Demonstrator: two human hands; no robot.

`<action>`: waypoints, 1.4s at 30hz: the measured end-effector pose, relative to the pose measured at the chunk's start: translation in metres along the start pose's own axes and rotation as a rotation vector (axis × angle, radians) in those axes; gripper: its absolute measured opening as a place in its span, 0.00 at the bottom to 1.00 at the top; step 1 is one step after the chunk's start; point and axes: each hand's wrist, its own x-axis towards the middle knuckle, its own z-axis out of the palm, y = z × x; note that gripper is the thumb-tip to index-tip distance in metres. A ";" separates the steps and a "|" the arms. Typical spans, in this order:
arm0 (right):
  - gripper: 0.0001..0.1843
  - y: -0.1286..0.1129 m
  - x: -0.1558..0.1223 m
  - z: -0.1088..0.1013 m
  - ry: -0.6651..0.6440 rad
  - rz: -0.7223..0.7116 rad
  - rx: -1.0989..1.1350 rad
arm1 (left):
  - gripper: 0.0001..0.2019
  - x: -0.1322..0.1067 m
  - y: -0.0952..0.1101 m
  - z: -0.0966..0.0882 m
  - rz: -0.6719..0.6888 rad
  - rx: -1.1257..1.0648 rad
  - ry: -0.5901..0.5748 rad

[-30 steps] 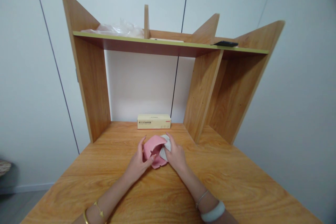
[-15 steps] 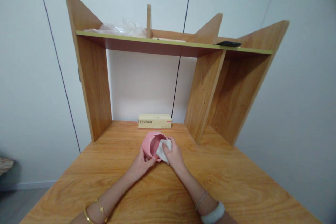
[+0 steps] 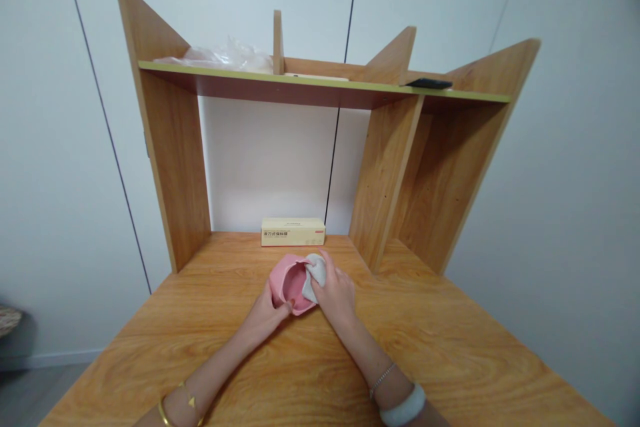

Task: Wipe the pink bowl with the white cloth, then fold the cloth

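A pink bowl point(image 3: 287, 281) is held tipped on its side just above the wooden desk point(image 3: 320, 360), its opening facing me. My left hand point(image 3: 266, 310) grips the bowl's lower left wall, fingers closed around it. My right hand point(image 3: 336, 293) is closed on a crumpled white cloth point(image 3: 315, 273) and presses it against the bowl's inner right rim.
A cream cardboard box point(image 3: 293, 231) lies at the back of the desk, just beyond the bowl. A wooden hutch point(image 3: 175, 167) with side panels and dividers stands over the desk. On its top shelf sit a clear plastic bag point(image 3: 220, 55) and a flat black object point(image 3: 429, 83).
The bowl has been turned in my left hand while the cloth moved around its inside, from the lower right of the opening up to the upper right rim.
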 end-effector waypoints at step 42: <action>0.28 0.015 -0.002 0.016 -0.110 0.114 0.290 | 0.31 -0.003 0.019 -0.017 0.037 0.327 0.097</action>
